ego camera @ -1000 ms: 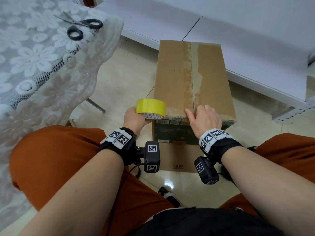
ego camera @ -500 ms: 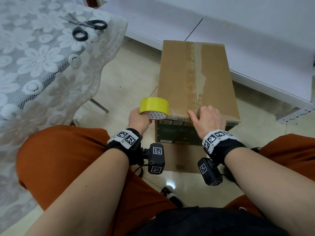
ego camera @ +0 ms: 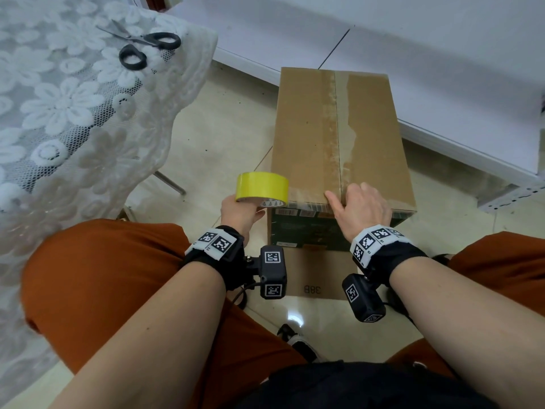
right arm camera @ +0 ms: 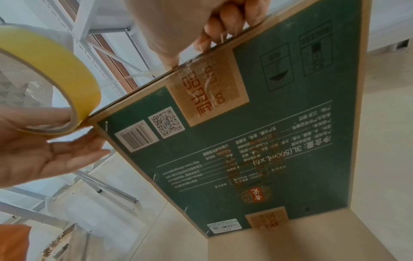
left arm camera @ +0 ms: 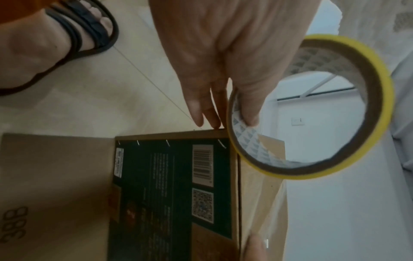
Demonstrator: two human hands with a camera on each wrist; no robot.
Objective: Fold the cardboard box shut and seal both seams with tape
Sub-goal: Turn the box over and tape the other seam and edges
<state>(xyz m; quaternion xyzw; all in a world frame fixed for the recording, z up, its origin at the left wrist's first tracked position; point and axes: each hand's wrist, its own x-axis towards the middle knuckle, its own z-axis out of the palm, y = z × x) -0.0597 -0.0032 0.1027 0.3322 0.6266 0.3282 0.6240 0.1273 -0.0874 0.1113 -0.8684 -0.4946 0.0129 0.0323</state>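
Note:
The brown cardboard box (ego camera: pixel 306 137) stands on the floor between my knees, top flaps folded shut, with old tape marks along the middle seam (ego camera: pixel 337 128). My left hand (ego camera: pixel 244 209) grips a yellow tape roll (ego camera: pixel 262 185) at the box's near left corner, thumb inside the core (left arm camera: pixel 245 106). A thin clear strip of tape (right arm camera: pixel 143 76) runs from the roll (right arm camera: pixel 55 70) along the near top edge to my right hand (ego camera: pixel 359 205). That hand's curled fingers (right arm camera: pixel 214 30) hold the strip's end on the edge at the seam. The box's green printed face (right arm camera: pixel 257 141) looks toward me.
Black-handled scissors (ego camera: pixel 141 48) lie on the lace-covered table (ego camera: pixel 73 113) at the left. A white shelf board (ego camera: pixel 442 54) runs behind and right of the box. A cardboard flap marked 38B (ego camera: pixel 312 278) lies flat on the floor tiles. My sandalled foot (left arm camera: pixel 67 35) is close by.
The head camera has shifted slightly. Both hands keep their places at the box's near edge, the roll still at the left corner.

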